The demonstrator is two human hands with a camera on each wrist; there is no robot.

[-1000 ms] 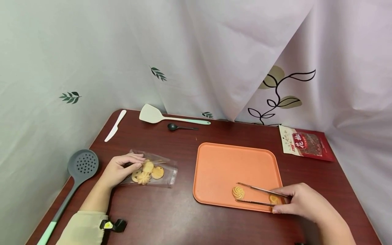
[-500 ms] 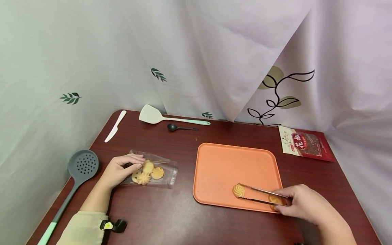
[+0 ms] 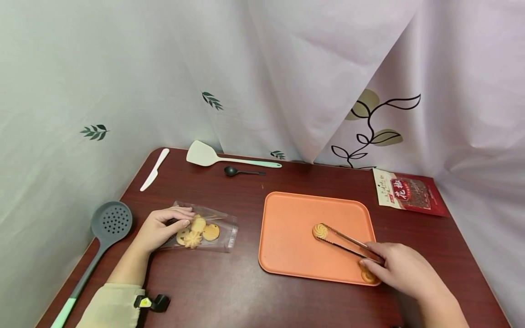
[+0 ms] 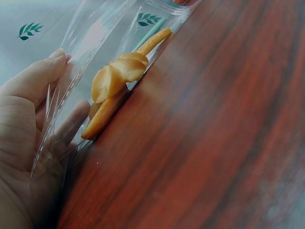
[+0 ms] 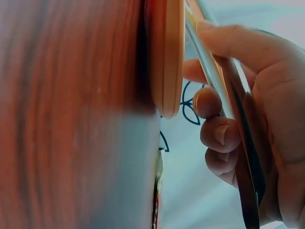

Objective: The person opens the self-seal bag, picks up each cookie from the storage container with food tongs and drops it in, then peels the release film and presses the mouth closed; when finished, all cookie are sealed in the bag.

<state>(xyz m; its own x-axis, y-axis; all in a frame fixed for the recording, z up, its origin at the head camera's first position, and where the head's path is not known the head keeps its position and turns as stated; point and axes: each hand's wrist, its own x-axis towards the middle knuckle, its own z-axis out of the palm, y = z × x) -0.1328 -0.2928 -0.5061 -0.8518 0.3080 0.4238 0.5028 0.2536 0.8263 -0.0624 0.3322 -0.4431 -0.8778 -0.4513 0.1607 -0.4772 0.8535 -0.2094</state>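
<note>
My right hand (image 3: 404,271) grips a pair of metal tongs (image 3: 343,248) over the orange tray (image 3: 299,209). Between the tong tips sits a round swirl cookie (image 3: 320,231). Another cookie (image 3: 368,274) lies in the tray's near right corner, partly hidden by that hand. To the left, my left hand (image 3: 162,228) holds a clear plastic bag (image 3: 230,237) with several cookies (image 3: 211,232) inside. In the left wrist view the thumb and fingers pinch the bag's film (image 4: 74,62) near its mouth. The right wrist view shows fingers curled round the tongs (image 5: 244,119).
A grey skimmer (image 3: 110,221) lies along the left edge. At the back are a white plastic knife (image 3: 155,171), a cream turner (image 3: 202,154) and a small black spoon (image 3: 231,171). A red and white spice packet (image 3: 410,193) lies back right.
The tongs have closed on the swirl cookie, and the right hand has moved it away from the tray's near edge, toward the back. The left hand and bag have stayed put.
</note>
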